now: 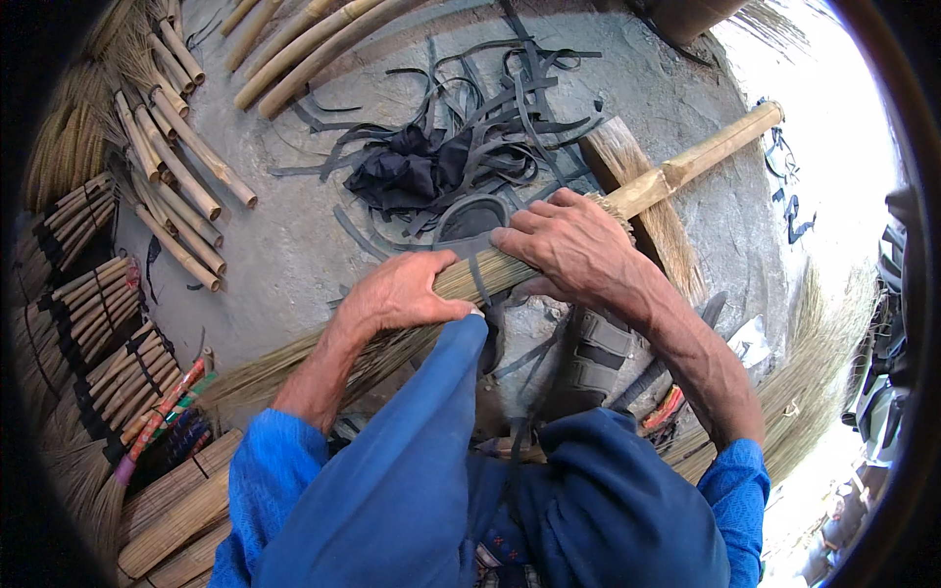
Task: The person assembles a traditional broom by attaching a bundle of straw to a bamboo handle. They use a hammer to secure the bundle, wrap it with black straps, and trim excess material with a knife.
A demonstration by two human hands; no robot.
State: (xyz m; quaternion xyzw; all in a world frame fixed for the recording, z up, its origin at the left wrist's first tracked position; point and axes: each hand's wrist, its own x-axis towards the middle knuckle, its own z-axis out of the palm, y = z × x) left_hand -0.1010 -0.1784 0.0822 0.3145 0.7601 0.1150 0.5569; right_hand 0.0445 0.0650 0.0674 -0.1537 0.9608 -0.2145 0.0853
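Note:
A grass broom (490, 274) lies slantwise across my lap, its bamboo handle (720, 147) pointing up to the right and its straw fanning down to the left. My left hand (402, 294) clamps the straw bundle just above my blue-clad knee. My right hand (569, 245) wraps the bundle where it meets the handle. A dark strip (478, 284) runs around the bundle between my hands.
A pile of black strips (441, 147) lies on the grey ground ahead. Finished broom bundles with bamboo handles (176, 167) lie at the left. Long bamboo poles (304, 49) are at the top. A wooden block (637, 196) sits under the handle. A sandal (588, 363) is below.

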